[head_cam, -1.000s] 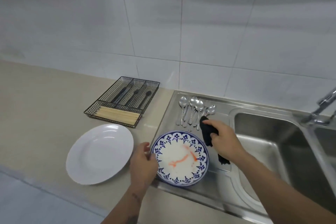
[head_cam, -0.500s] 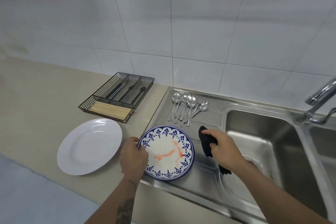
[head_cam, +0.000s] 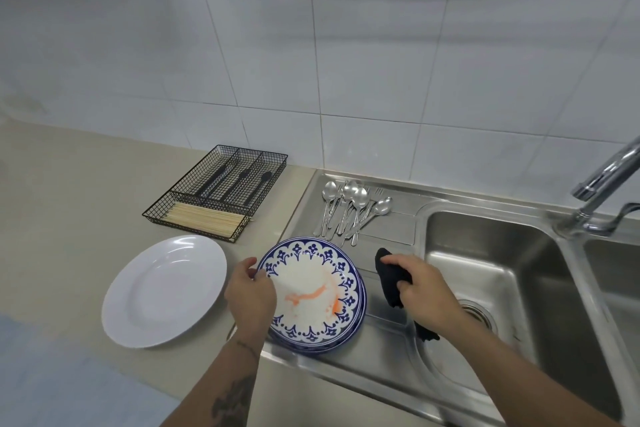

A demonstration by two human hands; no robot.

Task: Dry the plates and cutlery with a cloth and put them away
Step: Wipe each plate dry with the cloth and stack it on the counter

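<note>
I see my left hand (head_cam: 250, 291) at the left rim of the blue-patterned plate (head_cam: 313, 291), thumb and fingers curled onto the edge, so that grip is clamped on the plate. The plate lies on the steel draining board (head_cam: 384, 229) beside the sink basin (head_cam: 485, 274); it carries orange streaks across its white centre, and a second rim shows just beneath it, so it seems to sit on a stack. My right hand (head_cam: 424, 291) is just right of the plate, its grip closed around a dark cloth (head_cam: 391, 276), part of which hangs out below the wrist. Behind the plate, a bunch of spoons and forks (head_cam: 349, 210) lies on the draining board, bowls towards the tiled wall. On the bench (head_cam: 69, 201) to the left, a plain white plate (head_cam: 164, 291) rests apart from the patterned one. Behind it stands a black wire cutlery tray (head_cam: 216, 191), with pale wooden sticks in its front compartment and dark utensils in the rear ones. A tap (head_cam: 602, 184) rises at the right.
</note>
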